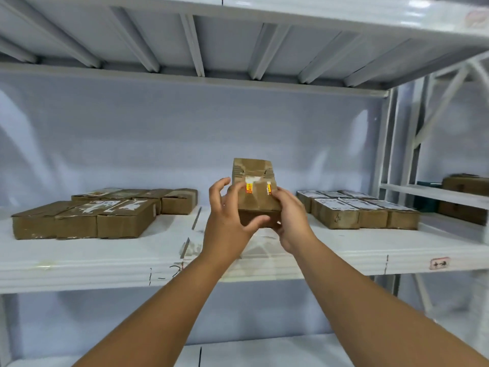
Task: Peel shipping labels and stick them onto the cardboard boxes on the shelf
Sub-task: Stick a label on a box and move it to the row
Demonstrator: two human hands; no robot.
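Note:
A small cardboard box [255, 181] is lifted above the middle of the white shelf [105, 255], tilted toward me, with white label remnants and two red-yellow stickers on its top. My left hand [227, 221] holds the box from the left and underneath, thumb across its front face, fingers spread by its upper left side. My right hand [289, 218] grips the right side, thumb pressed on the top near a sticker. No loose label is visible.
A cluster of several cardboard boxes [105, 210] with torn white label scraps lies on the left of the shelf. Several boxes with white labels [357, 209] sit on the right. More boxes [463, 197] rest on a neighbouring rack at far right.

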